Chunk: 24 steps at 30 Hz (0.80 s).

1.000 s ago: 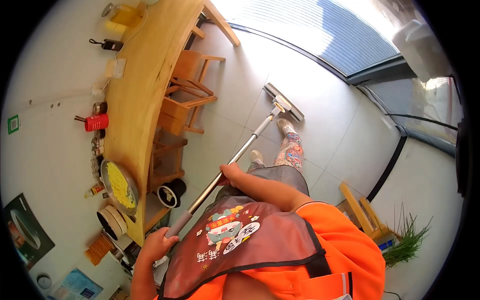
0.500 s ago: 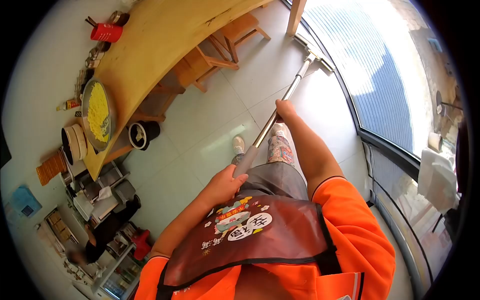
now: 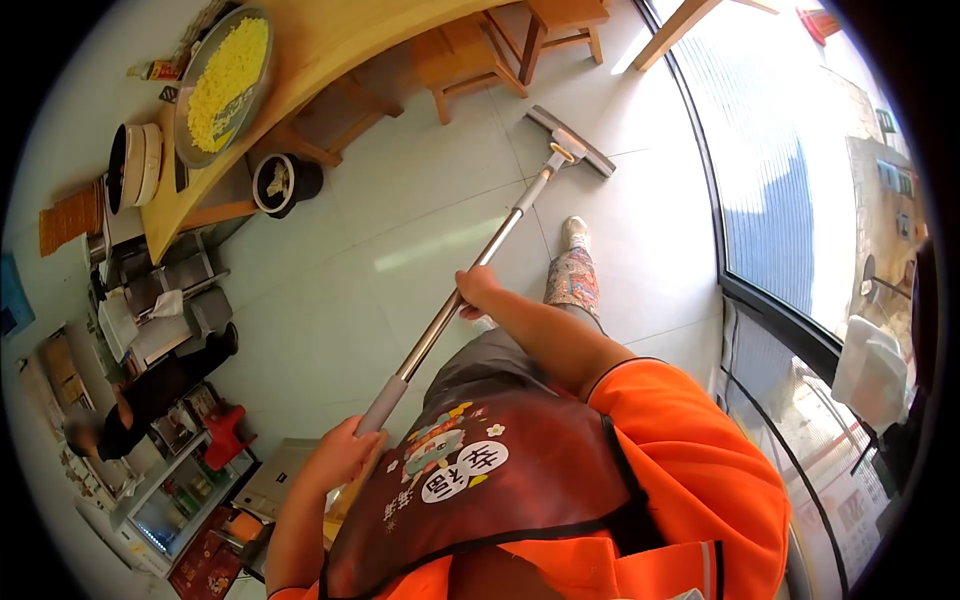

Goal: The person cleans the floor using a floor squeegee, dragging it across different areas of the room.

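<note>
A mop with a long metal pole slants across the middle of the view. My left hand is wrapped round the grey grip at its lower end. Higher on the pole, my right hand is closed round the bare metal. The wide flat mop head lies on the tiled floor, beyond my forward shoe. A dark red apron covers my front.
A wooden table holds a bowl of yellow food. Stools stand beneath it, near a black bin. Glass panels line the right. Another person in dark clothes is at the left, beside a red stool.
The mop head has come back from the glass wall toward my feet, and both hands have drawn back with the pole. The view has turned, bringing more of the kitchen side in.
</note>
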### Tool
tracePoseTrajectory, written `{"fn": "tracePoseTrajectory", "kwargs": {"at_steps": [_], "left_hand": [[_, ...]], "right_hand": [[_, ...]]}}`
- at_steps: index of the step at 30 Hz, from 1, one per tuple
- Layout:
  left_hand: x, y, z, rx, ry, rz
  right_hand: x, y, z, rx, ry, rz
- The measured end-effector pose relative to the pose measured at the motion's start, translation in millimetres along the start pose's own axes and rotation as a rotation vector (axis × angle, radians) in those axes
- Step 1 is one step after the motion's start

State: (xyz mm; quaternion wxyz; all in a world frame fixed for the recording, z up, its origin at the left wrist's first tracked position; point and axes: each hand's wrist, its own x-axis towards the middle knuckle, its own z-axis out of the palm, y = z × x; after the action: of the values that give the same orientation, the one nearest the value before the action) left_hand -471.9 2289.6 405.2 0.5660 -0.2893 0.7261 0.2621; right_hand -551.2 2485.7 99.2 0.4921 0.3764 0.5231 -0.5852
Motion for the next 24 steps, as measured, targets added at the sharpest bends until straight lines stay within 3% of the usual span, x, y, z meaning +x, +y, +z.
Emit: {"fn": "tracePoseTrajectory", "kwargs": {"at_steps": [4, 6, 9, 11, 14, 18, 20, 22, 24], "left_hand": [[-69, -133, -24, 0.029, 0.096, -0.129], [-103, -173, -34, 0.097, 0.162, -0.129], [-133, -216, -37, 0.153, 0.215, -0.031], [-143, -239, -36, 0.16, 0.223, -0.006], [-136, -286, -31, 0.461, 0.411, 0.21], [-85, -285, -16, 0.837, 0.642, 0.264], [-47, -246, -10, 0.877, 0.642, 0.259], [-22, -166, -1, 0.699, 0.637, 0.415], [28, -117, 1, 0.539, 0.439, 0.355]], "right_hand": [[-31, 71, 147, -0.159, -0.21, 0.137], [-19, 117, 213, 0.041, -0.357, 0.131], [-62, 140, 269, 0.36, -0.295, 0.124], [-68, 159, 285, 0.402, -0.322, 0.129], [-77, 157, 278, 0.576, -0.358, 0.144], [-74, 114, 221, 1.0, -0.348, 0.135], [-56, 87, 178, 1.149, -0.308, 0.049], [-21, 66, 123, 1.242, -0.37, -0.056], [8, 35, 61, 1.296, -0.427, -0.141]]}}
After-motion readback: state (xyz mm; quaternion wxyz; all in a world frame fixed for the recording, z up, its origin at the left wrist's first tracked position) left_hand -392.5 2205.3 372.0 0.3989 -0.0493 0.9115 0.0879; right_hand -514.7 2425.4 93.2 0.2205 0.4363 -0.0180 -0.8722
